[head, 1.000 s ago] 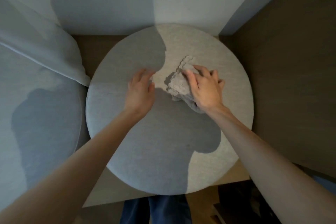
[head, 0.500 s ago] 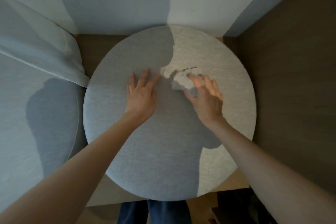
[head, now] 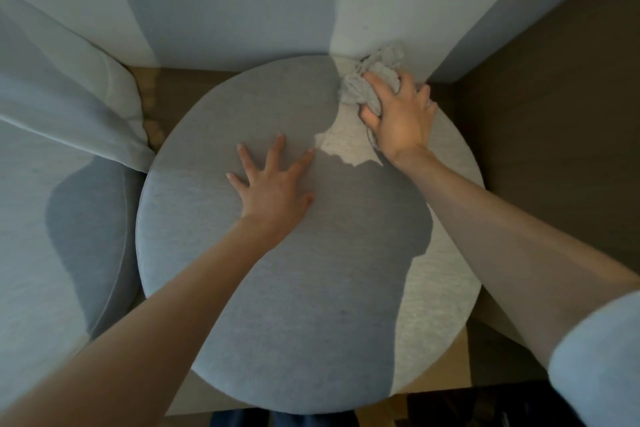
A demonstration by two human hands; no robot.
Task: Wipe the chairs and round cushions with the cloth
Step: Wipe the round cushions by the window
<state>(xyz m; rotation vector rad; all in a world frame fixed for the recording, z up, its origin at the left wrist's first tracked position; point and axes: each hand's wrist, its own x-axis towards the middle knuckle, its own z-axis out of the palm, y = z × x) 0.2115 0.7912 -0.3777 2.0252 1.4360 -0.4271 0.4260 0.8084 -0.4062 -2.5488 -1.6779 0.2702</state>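
Observation:
A large round grey cushion (head: 298,305) fills the middle of the view on a wooden seat. My left hand (head: 273,187) lies flat on the cushion's middle with the fingers spread, holding nothing. My right hand (head: 398,114) presses a crumpled grey cloth (head: 370,80) onto the cushion's far right edge, close to the white wall. The fingers are curled over the cloth, and part of the cloth bunches up against the wall beyond the hand.
A second grey cushion (head: 52,236) sits at the left, with a white curtain (head: 69,87) draped over its far side. A dark wooden panel (head: 554,114) rises at the right. Wooden seat edges (head: 446,371) show at the near right.
My right hand slid the cloth from the cushion's middle out to its far right edge by the wall. My left hand stayed flat near the middle.

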